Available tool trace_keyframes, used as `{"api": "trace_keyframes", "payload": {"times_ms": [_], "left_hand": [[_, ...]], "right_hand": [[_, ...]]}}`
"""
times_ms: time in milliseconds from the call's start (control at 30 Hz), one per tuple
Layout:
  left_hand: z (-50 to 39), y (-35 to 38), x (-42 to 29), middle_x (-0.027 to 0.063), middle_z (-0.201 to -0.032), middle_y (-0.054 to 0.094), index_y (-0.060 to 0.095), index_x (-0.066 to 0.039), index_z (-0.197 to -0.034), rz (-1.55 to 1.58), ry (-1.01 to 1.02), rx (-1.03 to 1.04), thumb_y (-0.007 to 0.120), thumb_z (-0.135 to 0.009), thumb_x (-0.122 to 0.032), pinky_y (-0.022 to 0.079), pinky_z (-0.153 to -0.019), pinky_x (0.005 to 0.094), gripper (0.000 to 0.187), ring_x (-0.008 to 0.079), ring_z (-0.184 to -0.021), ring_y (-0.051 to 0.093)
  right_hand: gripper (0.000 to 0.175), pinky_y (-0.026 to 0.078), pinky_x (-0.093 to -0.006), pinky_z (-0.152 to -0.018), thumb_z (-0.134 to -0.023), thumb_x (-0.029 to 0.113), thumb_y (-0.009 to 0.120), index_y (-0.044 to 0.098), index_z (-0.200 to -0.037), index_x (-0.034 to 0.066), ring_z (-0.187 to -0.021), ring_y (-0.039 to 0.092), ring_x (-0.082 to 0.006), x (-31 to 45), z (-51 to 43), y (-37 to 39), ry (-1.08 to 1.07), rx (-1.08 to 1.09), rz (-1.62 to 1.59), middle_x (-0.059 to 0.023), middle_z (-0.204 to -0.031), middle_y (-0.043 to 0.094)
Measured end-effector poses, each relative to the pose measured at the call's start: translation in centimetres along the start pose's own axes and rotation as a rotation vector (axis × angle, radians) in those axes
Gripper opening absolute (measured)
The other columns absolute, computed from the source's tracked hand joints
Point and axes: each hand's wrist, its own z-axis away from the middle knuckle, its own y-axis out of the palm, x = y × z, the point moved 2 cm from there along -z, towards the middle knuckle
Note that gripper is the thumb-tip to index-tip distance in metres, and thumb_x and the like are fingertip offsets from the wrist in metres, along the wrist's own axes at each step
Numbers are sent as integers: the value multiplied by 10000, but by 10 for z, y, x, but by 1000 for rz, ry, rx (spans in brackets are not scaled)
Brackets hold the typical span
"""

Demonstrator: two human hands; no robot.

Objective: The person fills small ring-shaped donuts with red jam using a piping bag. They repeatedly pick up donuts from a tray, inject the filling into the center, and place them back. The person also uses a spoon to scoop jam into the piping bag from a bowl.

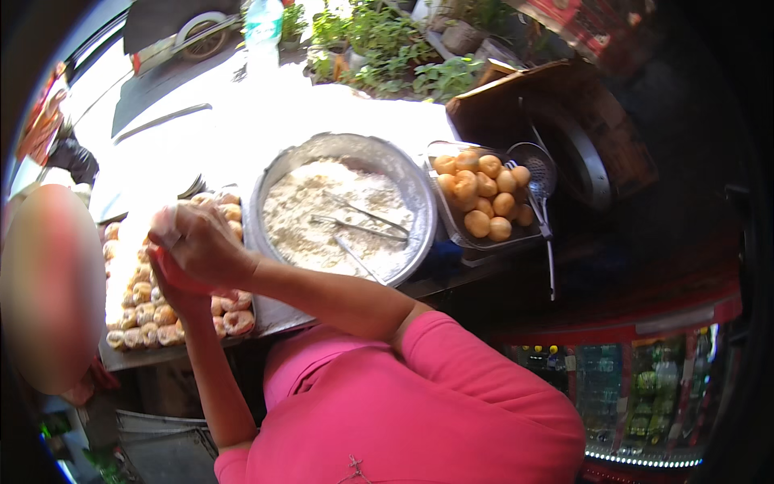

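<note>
My right hand (208, 245) is curled just above my left hand (181, 290), the two close together over a tray of sugar-dusted doughnuts (142, 293). Thin, pinkish translucent material (181, 269), which looks like a plastic bag, shows between the hands; glare and blur hide its shape. The left fingers are mostly hidden behind the right hand. To the right of the tray stands a large round metal basin (426, 227) of white, clumpy sugar or powder (302, 193). Metal tongs (369, 221) and another metal utensil (360, 260) lie in it.
Round fried dough balls (484, 187) fill a clear container (456, 233) right of the basin, beside a perforated skimmer (538, 169). A cardboard box (617, 133) holds a metal pan (595, 163). A bottle (263, 30) stands at the far side. A drinks cooler (629, 387) is at lower right.
</note>
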Motion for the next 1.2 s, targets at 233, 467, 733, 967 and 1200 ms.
{"api": "trace_keyframes", "payload": {"times_ms": [233, 467, 733, 967, 1200], "left_hand": [[-7, 42, -9, 0, -715, 507, 527, -52, -773, -231, 18, -237, 464, -851, -339, 398, -556, 193, 304, 45, -642, 455], [-6, 53, -20, 32, -750, 550, 548, -18, -837, -244, 70, -176, 466, -838, -371, 431, -581, 183, 362, 56, -668, 496], [-11, 50, -21, 35, -748, 554, 555, -14, -838, -280, 59, -208, 469, -836, -369, 434, -589, 188, 365, 62, -672, 500], [-10, 53, -26, 22, -742, 542, 550, -21, -829, -254, 34, -213, 470, -836, -379, 423, -582, 186, 367, 52, -667, 483], [8, 60, -43, 20, -746, 526, 538, -29, -824, -252, 24, -274, 463, -841, -390, 411, -582, 187, 369, 48, -670, 468]], "right_hand": [[185, 412, -237, -523, -799, 171, 569, 575, -743, -5, -576, 491, -70, 4, -3, -14, 248, 9, -182, -45, -604, 576], [202, 336, -187, -495, -803, 174, 579, 561, -687, 10, -560, 414, -31, 4, -10, -10, 210, 42, -289, 38, -587, 507], [182, 351, -193, -501, -803, 156, 576, 573, -708, 1, -558, 426, -36, 7, -14, -9, 214, 48, -255, 27, -587, 522], [141, 357, -168, -529, -794, 144, 591, 599, -729, 19, -587, 441, -24, 1, -18, -10, 201, 35, -291, 36, -637, 535], [147, 356, -174, -513, -798, 143, 584, 595, -741, 8, -573, 440, -28, 18, -11, 0, 275, 57, -346, 30, -622, 538]]}}
